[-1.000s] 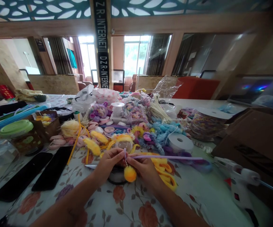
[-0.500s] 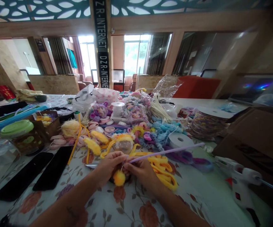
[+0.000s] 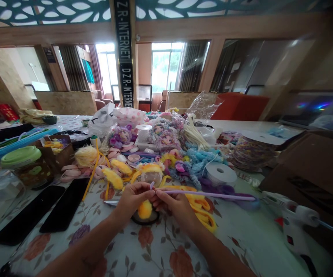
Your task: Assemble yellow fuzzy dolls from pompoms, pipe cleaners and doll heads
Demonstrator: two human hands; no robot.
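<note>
**A:** Where's the purple pipe cleaner?

**B:** I see my left hand and right hand both pinched shut on its near end, fingertips meeting. The rest runs off to the right, just above the table. A yellow pom-pom hangs just under the fingers.

**A:** Counts? Writing?

**B:** 1 pipe cleaner held, 1 pom-pom, 2 black slabs to the left, 1 glue gun to the right. The pillar reads "D.Z.R·INTERNET".
</note>
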